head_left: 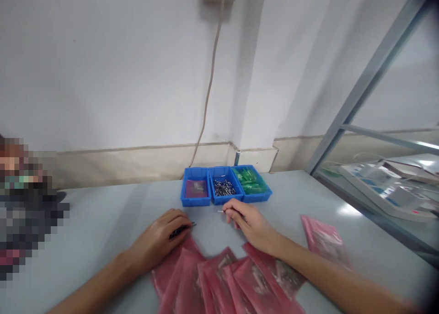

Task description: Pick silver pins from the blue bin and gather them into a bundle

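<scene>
My left hand (pixel 163 236) is curled round several dark metal pins (pixel 178 231), their tips poking out beside the fingers. It rests over the left end of a fan of pink plastic bags (pixel 219 282) with small parts inside. Between the thumb and fingers of my right hand (pixel 245 220) is a thin metal pin (pixel 220 211), held just in front of the blue bins. The middle blue bin (pixel 224 198) contains many loose metal pins (pixel 223 187). A pink bag lies in the left blue bin (pixel 195 202), and green bags fill the right blue bin (pixel 257 197).
Another pink bag (pixel 325 241) lies on the table (pixel 120 213) at the right. A metal frame (pixel 343 117) stands at the right, with white devices (pixel 387 186) beyond it. A cable hangs down the wall. At the far left is a blurred-out person (pixel 20 213).
</scene>
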### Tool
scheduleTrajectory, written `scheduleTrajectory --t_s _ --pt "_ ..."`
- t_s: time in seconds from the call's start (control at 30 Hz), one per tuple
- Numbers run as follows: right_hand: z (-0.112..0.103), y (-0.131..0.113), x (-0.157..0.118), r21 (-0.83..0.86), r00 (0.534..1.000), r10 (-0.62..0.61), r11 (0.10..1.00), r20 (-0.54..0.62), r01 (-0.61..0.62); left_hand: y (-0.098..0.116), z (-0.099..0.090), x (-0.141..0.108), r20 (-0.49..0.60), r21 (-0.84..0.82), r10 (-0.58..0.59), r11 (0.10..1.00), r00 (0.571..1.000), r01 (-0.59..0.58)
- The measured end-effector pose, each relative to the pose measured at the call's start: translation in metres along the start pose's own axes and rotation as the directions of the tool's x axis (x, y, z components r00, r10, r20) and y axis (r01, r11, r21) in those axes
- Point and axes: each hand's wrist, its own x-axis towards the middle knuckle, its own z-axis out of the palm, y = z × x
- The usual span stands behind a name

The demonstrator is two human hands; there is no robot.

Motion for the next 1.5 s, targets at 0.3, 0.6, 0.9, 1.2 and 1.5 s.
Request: scheduleTrajectory --t_s 0.3,0.6,0.9,1.2,1.5 --pt "-0.001 -0.012 -0.001 0.013 0.998 0.063 0.998 -0.016 -0.062 -0.002 0.001 -0.002 0.005 -0.013 0.002 1.000 1.000 -0.002" --pt "0.000 -0.015 -0.002 -0.023 0.994 0.092 0.995 -0.053 -0.093 0.002 -0.002 0.000 0.008 -0.009 0.006 1.000 1.000 -0.006" --pt "-0.002 -0.017 -0.001 -0.019 0.995 0.084 0.996 -0.050 -0.085 0.000 -0.001 -0.001 0.034 -0.020 -0.023 1.000 0.999 0.023" --pt "-0.002 -0.018 -0.002 -0.028 0.995 0.092 0.995 -0.044 -0.093 0.001 -0.002 0.000 0.033 -0.018 -0.009 1.000 0.999 0.010" --pt "-0.002 -0.019 -0.002 -0.035 0.995 0.088 0.995 -0.048 -0.090 0.000 -0.001 -0.001 0.024 -0.017 -0.001 1.000 1.000 0.001"
